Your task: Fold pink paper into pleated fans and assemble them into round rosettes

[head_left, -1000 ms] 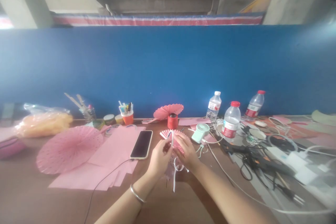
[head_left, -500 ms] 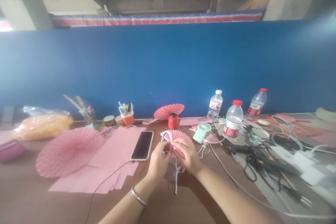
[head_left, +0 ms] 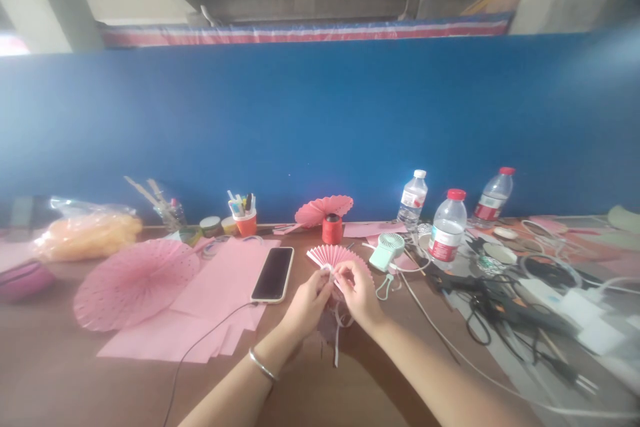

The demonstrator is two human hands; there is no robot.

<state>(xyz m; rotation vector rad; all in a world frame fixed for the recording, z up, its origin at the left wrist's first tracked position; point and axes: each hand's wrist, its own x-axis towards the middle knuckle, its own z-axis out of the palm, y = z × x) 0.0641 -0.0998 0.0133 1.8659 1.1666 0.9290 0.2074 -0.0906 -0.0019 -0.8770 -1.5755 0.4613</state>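
Observation:
A small pink pleated paper fan (head_left: 333, 255) is spread out just beyond my fingers. At its near side, my left hand (head_left: 311, 299) pinches a narrow white ribbon (head_left: 337, 350), whose tail hangs down below the hands. My right hand (head_left: 359, 292) is closed at the same spot, its thumb and forefinger pressed together on the ribbon, fingertips close to those of the left. Part of the ribbon loops under the right hand. My hands cover the fan's lower part and the exact point of the grip.
Behind the fan stands a red spool (head_left: 332, 230). A phone (head_left: 273, 275) and pink paper sheets (head_left: 220, 283) lie to the left, beside a large pink rosette (head_left: 135, 283). On the right are a mint handheld fan (head_left: 386, 251), a water bottle (head_left: 447, 227) and tangled cables (head_left: 483, 310).
The white ribbon loop that stood up above my fingers is gone from there, and the ribbon now lies low at my fingertips. My right-hand fingers have bent more.

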